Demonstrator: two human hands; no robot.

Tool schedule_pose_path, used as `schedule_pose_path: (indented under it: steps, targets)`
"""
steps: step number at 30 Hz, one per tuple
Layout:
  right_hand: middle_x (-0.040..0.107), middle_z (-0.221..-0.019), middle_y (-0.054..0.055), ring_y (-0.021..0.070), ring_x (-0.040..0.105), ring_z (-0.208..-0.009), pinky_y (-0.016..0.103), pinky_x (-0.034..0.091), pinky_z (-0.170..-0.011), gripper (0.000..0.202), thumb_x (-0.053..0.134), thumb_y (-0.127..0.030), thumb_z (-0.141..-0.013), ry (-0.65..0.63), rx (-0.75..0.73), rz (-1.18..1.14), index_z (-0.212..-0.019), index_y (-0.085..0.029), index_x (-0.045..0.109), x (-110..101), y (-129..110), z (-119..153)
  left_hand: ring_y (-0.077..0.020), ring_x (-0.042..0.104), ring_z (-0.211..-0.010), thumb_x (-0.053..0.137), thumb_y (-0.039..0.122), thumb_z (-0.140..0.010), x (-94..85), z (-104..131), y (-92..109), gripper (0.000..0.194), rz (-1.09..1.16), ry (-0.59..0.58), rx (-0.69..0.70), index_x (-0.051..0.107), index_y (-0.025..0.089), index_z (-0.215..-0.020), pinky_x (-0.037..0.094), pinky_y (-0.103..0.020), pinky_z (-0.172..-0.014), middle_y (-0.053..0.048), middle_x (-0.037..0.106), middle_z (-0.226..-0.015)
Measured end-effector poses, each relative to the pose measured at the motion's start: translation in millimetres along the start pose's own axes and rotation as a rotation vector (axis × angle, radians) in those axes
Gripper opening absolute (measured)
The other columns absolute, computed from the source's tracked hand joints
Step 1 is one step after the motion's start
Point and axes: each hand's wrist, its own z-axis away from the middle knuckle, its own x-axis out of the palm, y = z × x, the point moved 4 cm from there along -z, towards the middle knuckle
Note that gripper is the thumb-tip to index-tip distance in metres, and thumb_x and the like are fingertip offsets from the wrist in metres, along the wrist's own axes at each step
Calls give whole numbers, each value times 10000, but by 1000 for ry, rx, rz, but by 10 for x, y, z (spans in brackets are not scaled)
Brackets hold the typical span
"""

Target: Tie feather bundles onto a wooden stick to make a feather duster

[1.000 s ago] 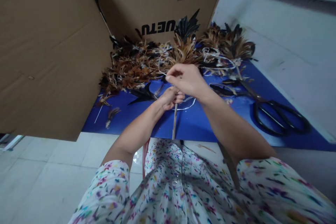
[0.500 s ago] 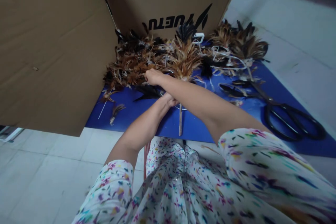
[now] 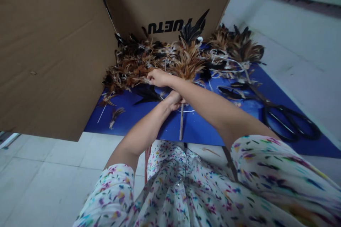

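Since the first frame, the right hand has moved from above the left hand to the edge of the feather pile, its forearm crossing over the left; nearest is the floral shirt, then the stick, upright in view, its lower part over the blue surface; the left fingers are closed around it, below the brown feather bundle; the right fingers are bunched at pale fluff, whether pinching I cannot tell; scissors lie to the right, black feathers left; behind stands a cardboard box.
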Motion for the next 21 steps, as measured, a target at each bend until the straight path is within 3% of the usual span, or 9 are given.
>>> schedule_pose_path:
  steps: [4,7,13,17,21]
  targets:
    - [631,-673,-3,89,528,-592,193,401,-553,151,585,-52,-796,32,100,-351,-868,-139,685,-138,47,216,-14,218,-317,385,-12,-860,35,4,14,330,-51,-128,-23,380,156,-576,129,-120,-355,79,299,-461]
    - [516,-525,-46,70,464,-480,176,354,-439,156,587,-18,-755,75,154,-679,-701,-164,583,-221,76,366,-14,236,-329,356,-15,-866,59,28,21,323,-83,-202,-43,337,171,-602,132,-113,-352,81,286,-503]
    - [561,-511,-37,63,503,-453,153,363,-383,176,633,-11,-703,186,109,-1005,-630,-152,556,-450,175,680,-12,235,-365,473,162,-947,94,84,20,242,-111,-226,-87,387,176,-721,119,-102,-349,84,300,-571]
    - [588,-511,-28,57,508,-443,152,390,-401,202,717,-21,-633,322,98,-1072,-613,-144,558,-584,353,918,-10,223,-382,551,289,-941,112,121,20,296,-95,-207,-101,362,188,-738,121,-94,-352,88,282,-585]
    - [609,-541,-48,90,554,-454,161,388,-375,301,752,-31,-563,383,99,-1103,-754,-174,568,-639,516,1132,-12,219,-380,493,290,-969,127,158,23,247,-120,-213,-88,395,183,-769,116,-92,-359,87,274,-580]
